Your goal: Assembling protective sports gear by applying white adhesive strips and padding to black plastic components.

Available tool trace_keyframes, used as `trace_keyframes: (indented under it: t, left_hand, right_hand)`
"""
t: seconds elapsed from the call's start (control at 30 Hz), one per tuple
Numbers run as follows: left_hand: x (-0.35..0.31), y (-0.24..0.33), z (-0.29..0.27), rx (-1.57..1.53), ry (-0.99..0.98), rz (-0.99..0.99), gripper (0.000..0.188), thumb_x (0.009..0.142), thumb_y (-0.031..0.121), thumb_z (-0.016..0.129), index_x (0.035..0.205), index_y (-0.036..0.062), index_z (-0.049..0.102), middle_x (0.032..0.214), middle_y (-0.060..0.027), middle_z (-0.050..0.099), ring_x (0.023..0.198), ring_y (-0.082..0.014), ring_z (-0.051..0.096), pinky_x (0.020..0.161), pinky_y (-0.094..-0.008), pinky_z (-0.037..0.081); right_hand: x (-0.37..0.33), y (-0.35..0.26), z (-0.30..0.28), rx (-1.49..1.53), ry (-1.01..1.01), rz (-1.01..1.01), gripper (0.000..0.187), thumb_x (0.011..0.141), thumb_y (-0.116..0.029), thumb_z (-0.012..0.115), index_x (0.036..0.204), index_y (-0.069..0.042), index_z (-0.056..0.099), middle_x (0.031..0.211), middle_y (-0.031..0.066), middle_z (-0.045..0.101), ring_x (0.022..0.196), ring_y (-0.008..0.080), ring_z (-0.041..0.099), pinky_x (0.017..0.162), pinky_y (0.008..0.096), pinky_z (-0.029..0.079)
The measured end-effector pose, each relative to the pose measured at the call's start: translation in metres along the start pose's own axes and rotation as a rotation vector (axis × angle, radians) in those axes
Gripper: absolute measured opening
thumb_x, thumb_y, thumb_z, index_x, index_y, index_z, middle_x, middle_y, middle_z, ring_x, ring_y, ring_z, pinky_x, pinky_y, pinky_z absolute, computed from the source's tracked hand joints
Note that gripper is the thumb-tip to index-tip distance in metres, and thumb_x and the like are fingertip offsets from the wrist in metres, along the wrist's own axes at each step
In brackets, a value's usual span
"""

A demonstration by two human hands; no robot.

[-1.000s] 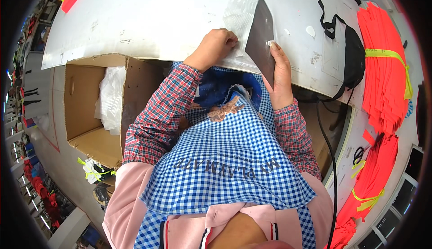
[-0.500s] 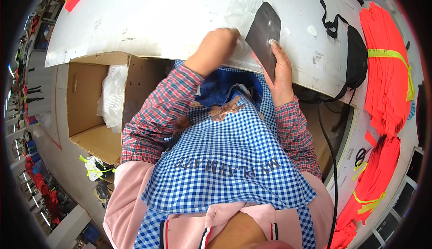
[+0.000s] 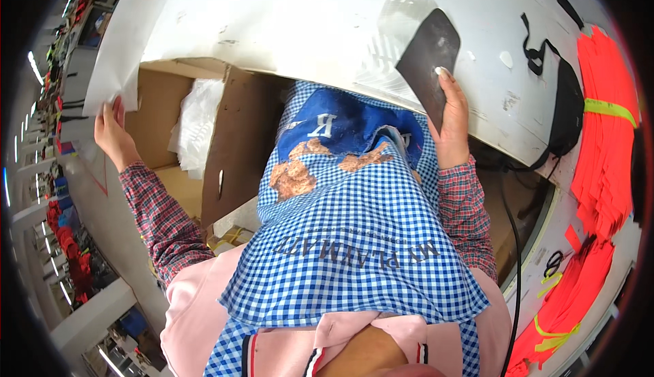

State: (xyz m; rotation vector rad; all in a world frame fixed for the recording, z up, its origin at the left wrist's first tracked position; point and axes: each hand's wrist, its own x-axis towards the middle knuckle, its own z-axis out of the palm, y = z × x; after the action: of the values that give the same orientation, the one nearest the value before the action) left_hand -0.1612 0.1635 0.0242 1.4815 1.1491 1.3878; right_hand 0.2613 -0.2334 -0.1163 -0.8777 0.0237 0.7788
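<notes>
Far out to the left, beyond the cardboard box, my left hand (image 3: 114,132) is closed in a pinch on the lower edge of a translucent whitish sheet (image 3: 121,57). My right hand (image 3: 451,118) grips a flat dark grey panel (image 3: 430,57) with rounded corners, thumb on its face and fingers hidden behind it. The panel is tilted above the white table (image 3: 272,29) near its front edge. Partly behind it, clear wavy-patterned plastic pieces (image 3: 395,33) lie on the tabletop.
An open cardboard box (image 3: 221,138) stands against the table's front, with a stack of clear plastic pieces (image 3: 199,125) inside. Right are a black strapped bag (image 3: 562,104), bundled orange-red strips (image 3: 606,152), black scissors (image 3: 554,262) and a hanging black cable (image 3: 516,254).
My left hand has swung from beside the panel out to the far left, and now holds the translucent sheet. My right hand keeps the panel. The whole view has shifted slightly.
</notes>
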Motion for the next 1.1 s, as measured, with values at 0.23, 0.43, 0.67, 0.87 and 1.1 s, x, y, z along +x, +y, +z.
trace_keyframes:
  t: [0.23, 0.43, 0.67, 0.87, 1.1]
  left_hand:
    - [-0.059, -0.088, -0.032, 1.009, -0.048, 0.372, 0.015, 0.093, 0.015, 0.062, 0.1, 0.0032, 0.069, 0.091, -0.0164, 0.07, 0.085, -0.0289, 0.069, 0.076, -0.0404, 0.053]
    - [-0.119, -0.204, -0.023, 1.283, -0.691, 0.064, 0.023, 0.09, 0.021, 0.058, 0.096, 0.002, 0.069, 0.093, -0.0238, 0.069, 0.091, -0.0433, 0.067, 0.078, -0.0497, 0.053]
    - [-0.132, -0.232, -0.042, 1.021, -1.028, -0.149, 0.033, 0.084, 0.029, 0.066, 0.1, 0.0, 0.07, 0.099, -0.0258, 0.069, 0.098, -0.0423, 0.066, 0.085, -0.0472, 0.052]
    - [-0.071, -0.097, 0.028, 1.033, -0.475, 0.221, 0.03, 0.089, 0.018, 0.07, 0.114, 0.0025, 0.07, 0.106, -0.0143, 0.074, 0.092, -0.0276, 0.072, 0.083, -0.0342, 0.055]
    - [-0.17, 0.045, 0.169, 0.288, -0.627, 0.244, 0.027, 0.094, 0.01, 0.066, 0.121, 0.0041, 0.066, 0.112, -0.0087, 0.071, 0.101, -0.0145, 0.067, 0.084, -0.0275, 0.054]
  right_hand:
    - [-0.003, -0.004, 0.005, -0.09, 0.099, -0.001, 0.033, 0.095, -0.017, 0.066, 0.123, 0.0, 0.062, 0.119, 0.0087, 0.065, 0.111, 0.019, 0.062, 0.098, 0.03, 0.049]
    - [-0.004, -0.001, 0.008, -0.132, 0.074, -0.006, 0.033, 0.097, -0.018, 0.064, 0.124, 0.001, 0.06, 0.122, 0.0098, 0.063, 0.114, 0.0195, 0.06, 0.1, 0.0307, 0.049]
    - [-0.003, -0.003, 0.009, -0.133, 0.079, -0.008, 0.035, 0.097, -0.018, 0.063, 0.126, 0.001, 0.059, 0.123, 0.0105, 0.063, 0.114, 0.0205, 0.06, 0.102, 0.0321, 0.048]
    - [-0.001, -0.006, 0.005, -0.206, 0.098, -0.085, 0.034, 0.095, -0.015, 0.065, 0.125, 0.001, 0.061, 0.12, 0.0095, 0.065, 0.111, 0.0193, 0.062, 0.098, 0.031, 0.049]
    - [0.025, -0.011, 0.016, -0.607, 0.016, -0.373, 0.023, 0.094, -0.015, 0.069, 0.109, 0.001, 0.067, 0.103, 0.0031, 0.067, 0.092, 0.0097, 0.06, 0.085, 0.0228, 0.047]
